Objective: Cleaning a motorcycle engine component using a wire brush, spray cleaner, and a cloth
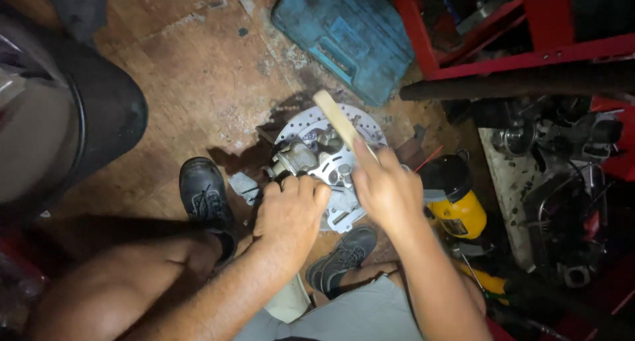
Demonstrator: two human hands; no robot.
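Left hand (289,212) with fingers curled tight around a grey brake caliper (299,157), right hand (385,190) gripping a wooden handle (336,119) above it, perforated brake disc (331,166) on the worn wooden floor (192,76) between two black shoes, blue tool case (349,33) beyond, yellow can (458,205) just right.

A worn brown wooden floor (198,70) is lit from above; red metal shelving (529,50) is seen far right, darkness around.

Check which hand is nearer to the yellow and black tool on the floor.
Right. The right hand, gripping a wooden stick, sits just beside the yellow and black tool; the left hand rests farther away on the brake caliper.
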